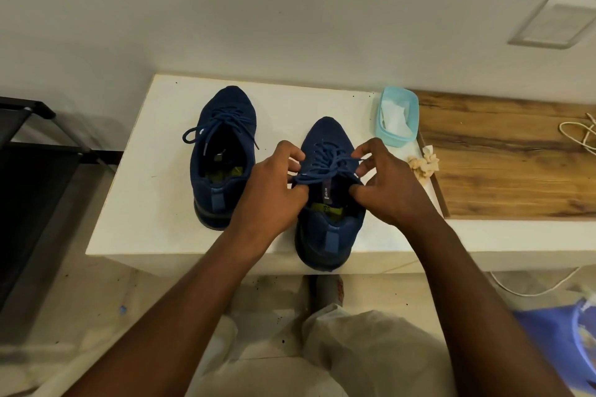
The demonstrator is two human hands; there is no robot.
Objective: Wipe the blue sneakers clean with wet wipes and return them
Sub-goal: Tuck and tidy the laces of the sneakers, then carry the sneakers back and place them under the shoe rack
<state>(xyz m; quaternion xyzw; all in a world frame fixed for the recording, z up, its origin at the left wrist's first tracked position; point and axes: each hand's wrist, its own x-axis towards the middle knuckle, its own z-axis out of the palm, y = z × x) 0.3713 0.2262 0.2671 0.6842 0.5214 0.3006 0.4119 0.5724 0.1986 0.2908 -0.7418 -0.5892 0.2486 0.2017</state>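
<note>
Two hands meet over the nearer sneaker [329, 235] at mid-frame: the left hand [271, 190] and right hand [387, 184] each pinch its round cord laces [325, 167]. The other sneaker [222, 151] sits just beside it on the white bench top [154, 196]. Crumpled, soiled-looking wipes [424, 164] lie right of centre near a pale blue plastic tub [398, 138] holding a fresh sheet. Wiping looks finished; lacing and returning remain. Uppers are matte navy knit, soles dark.
</note>
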